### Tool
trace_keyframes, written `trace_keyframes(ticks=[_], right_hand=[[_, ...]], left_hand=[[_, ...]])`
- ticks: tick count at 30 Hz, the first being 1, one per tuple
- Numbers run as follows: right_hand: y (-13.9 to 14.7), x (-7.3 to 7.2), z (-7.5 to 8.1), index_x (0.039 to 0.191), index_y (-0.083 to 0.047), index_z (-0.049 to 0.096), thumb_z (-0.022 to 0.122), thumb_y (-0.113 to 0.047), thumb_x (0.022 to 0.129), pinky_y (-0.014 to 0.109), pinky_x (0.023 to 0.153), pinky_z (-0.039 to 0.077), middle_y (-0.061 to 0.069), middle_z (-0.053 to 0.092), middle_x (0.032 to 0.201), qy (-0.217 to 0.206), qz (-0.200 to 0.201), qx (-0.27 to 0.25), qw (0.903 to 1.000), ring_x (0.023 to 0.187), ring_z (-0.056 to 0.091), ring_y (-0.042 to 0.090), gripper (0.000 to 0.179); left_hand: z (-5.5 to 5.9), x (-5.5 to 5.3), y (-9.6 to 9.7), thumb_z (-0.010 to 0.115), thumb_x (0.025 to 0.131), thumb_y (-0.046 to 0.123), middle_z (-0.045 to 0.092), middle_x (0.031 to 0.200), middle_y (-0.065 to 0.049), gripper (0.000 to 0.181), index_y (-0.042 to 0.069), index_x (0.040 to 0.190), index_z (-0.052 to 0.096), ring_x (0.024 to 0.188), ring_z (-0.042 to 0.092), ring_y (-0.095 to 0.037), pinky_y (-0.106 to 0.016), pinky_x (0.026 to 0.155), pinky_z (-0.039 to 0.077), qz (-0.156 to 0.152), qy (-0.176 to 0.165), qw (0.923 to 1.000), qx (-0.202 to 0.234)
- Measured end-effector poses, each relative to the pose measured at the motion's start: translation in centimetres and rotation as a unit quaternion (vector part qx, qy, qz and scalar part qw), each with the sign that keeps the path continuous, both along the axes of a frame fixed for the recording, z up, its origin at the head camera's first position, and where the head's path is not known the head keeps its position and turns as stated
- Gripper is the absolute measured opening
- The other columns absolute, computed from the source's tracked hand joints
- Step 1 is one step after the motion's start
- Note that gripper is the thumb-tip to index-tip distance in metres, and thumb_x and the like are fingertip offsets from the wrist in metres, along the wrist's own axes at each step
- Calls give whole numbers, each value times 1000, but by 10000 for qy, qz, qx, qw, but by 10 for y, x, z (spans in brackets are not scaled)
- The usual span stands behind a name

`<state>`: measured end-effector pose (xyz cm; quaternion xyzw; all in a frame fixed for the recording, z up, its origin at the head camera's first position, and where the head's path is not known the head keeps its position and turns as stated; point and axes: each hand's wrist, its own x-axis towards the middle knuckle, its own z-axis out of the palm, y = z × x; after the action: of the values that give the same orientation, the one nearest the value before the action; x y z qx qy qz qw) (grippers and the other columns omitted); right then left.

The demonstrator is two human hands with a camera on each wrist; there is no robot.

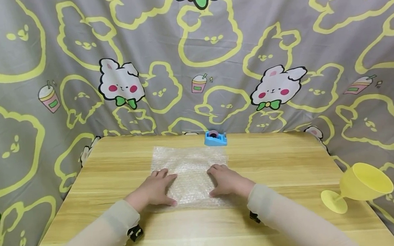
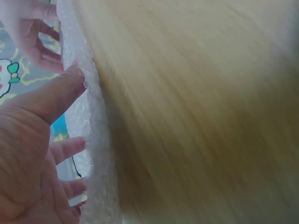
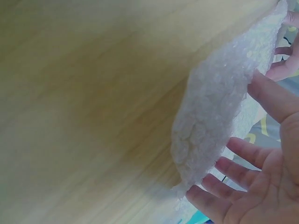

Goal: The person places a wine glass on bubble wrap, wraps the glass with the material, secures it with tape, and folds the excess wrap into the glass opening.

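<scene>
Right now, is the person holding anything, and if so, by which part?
Nothing appears gripped: the left hand and right hand only rest spread fingers on the bubble wrap, near opposite sides.

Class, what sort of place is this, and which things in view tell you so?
Probably a makeshift indoor workspace, perhaps in a home: bubble wrap lies on a wood-grain table, and a cartoon-print cloth hangs behind it.
</scene>
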<state>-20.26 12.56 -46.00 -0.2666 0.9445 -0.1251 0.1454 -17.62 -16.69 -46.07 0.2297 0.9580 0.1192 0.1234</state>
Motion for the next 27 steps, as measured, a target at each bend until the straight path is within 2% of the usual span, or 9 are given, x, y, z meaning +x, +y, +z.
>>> trace_keyframes(ticks=[11, 19, 27], right_hand=[[18, 0, 2, 139, -2, 53, 88, -34, 76, 45, 113, 36, 16, 49, 145, -81, -107, -259, 9996, 135, 43, 35, 79], [28, -1, 1, 140, -4, 53, 88, -36, 76, 44, 114, 36, 15, 50, 144, -109, -186, -122, 9997, 134, 44, 34, 79], [35, -1, 2, 137, -3, 54, 90, -31, 73, 46, 113, 37, 15, 51, 141, -122, -216, -254, 9994, 132, 46, 34, 78]], left_hand=[[-2, -4, 19, 81, 71, 64, 35, 154, -25, 102, 15, 152, 44, 136, 35, -47, -57, 111, 33, -63, 129, 9996, -228], [0, -3, 30, 80, 69, 66, 36, 153, -24, 103, 15, 151, 44, 135, 37, -46, -56, 112, 33, -86, 129, 9995, -272], [3, -3, 40, 79, 69, 67, 39, 151, -23, 102, 15, 150, 45, 134, 39, -44, -54, 110, 36, -153, 115, 9990, -408]])
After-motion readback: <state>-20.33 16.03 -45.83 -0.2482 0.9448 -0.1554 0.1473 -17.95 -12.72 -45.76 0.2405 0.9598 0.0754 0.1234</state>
